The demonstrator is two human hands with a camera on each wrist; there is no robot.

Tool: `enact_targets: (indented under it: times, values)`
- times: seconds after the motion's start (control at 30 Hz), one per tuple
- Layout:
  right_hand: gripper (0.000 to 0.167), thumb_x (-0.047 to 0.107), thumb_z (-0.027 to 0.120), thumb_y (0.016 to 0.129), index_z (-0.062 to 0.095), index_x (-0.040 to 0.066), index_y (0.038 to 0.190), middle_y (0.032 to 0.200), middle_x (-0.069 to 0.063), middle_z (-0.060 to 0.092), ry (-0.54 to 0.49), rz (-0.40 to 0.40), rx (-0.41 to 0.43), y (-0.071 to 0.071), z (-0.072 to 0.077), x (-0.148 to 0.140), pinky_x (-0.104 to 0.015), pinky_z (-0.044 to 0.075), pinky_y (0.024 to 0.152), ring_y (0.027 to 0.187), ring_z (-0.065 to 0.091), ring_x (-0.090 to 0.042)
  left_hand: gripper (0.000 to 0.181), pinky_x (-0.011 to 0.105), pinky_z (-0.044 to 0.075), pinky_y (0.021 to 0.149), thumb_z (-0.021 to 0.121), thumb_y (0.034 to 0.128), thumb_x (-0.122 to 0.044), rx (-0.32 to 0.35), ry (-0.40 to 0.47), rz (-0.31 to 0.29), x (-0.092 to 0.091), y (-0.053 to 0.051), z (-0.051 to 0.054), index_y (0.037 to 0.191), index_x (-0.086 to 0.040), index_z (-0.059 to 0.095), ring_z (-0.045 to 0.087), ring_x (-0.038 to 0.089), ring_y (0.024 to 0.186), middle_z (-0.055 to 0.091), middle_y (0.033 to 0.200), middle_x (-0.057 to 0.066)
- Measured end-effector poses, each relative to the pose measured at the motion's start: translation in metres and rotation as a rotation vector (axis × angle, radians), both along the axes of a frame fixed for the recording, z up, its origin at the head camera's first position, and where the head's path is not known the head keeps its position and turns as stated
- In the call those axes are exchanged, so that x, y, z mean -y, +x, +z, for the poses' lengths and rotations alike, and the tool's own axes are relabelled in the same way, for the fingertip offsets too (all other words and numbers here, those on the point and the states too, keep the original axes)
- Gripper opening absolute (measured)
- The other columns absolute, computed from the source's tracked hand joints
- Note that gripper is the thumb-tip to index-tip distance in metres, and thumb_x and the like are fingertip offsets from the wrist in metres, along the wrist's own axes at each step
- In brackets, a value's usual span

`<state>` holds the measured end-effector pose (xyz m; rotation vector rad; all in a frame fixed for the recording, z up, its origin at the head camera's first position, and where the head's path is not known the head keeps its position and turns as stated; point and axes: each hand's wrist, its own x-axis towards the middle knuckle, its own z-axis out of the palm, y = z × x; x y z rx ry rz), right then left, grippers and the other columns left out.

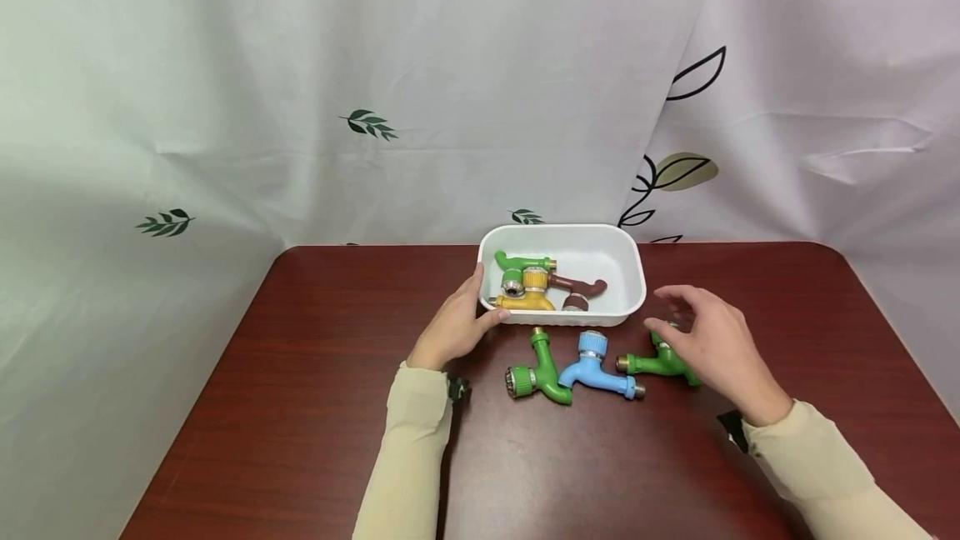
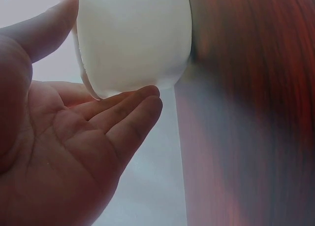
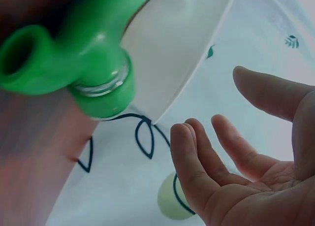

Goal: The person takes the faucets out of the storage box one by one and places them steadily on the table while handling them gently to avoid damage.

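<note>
— Left hand point(image 1: 452, 327)?
— Thumb and fingers gripping the white tray point(image 1: 603, 250) at its near left corner, right of frame centre.
— Right hand point(image 1: 716, 348)?
— Thumb and fingers spread apart, near the green tap point(image 1: 654, 366) at lower right.
— Beyond?
— Blue tap point(image 1: 592, 370), lower centre, just beside a second green tap point(image 1: 547, 373).

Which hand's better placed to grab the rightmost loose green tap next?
Right, I'd say: the right hand is empty and close to that green tap, while the left hand holds the tray's left end.
</note>
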<state>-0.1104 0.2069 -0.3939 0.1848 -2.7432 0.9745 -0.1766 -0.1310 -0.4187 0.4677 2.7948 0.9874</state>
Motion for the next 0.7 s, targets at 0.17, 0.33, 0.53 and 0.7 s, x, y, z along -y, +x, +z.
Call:
enact_targets:
  times: [0.17,0.33,0.53,0.7]
  values:
    - [0.04,0.013,0.08,0.085,0.067,-0.001,0.12,0.106,-0.02,0.069,-0.014,0.017,-0.013,-0.007,0.004,0.012,-0.054,0.054,0.079,0.089,0.07,-0.035,0.09,0.043,0.028,0.119,0.067,0.0985,-0.034,-0.001,0.003,-0.002,0.0,0.0,0.0,0.16,0.001,0.01,0.028,0.029,0.149,0.024,0.163,0.02]
    - [0.039,0.014,0.078,0.088,0.066,-0.002,0.121,0.109,-0.02,0.069,-0.005,0.06,0.016,-0.016,0.008,0.028,-0.051,0.053,0.08,0.09,0.068,-0.032,0.09,0.044,0.028,0.118,0.067,0.0984,-0.033,-0.005,0.011,-0.006,0.0,0.0,0.0,0.16,0.001,0.011,0.028,0.03,0.149,0.024,0.163,0.02]
    - [0.037,0.011,0.077,0.089,0.066,-0.002,0.122,0.112,-0.02,0.069,0.018,0.129,0.038,-0.028,0.012,0.053,-0.051,0.053,0.083,0.095,0.065,-0.035,0.09,0.043,0.029,0.118,0.067,0.0983,-0.034,0.003,-0.005,0.005,0.001,0.0,-0.001,0.16,0.0,0.01,0.027,0.028,0.149,0.024,0.163,0.018]
    - [0.039,0.013,0.077,0.09,0.065,-0.002,0.124,0.111,-0.02,0.069,0.041,0.152,0.055,-0.038,0.01,0.073,-0.051,0.052,0.084,0.098,0.064,-0.035,0.09,0.043,0.029,0.118,0.067,0.0983,-0.034,-0.001,-0.008,0.004,0.001,-0.001,-0.003,0.16,-0.001,0.011,0.028,0.028,0.149,0.024,0.163,0.018]
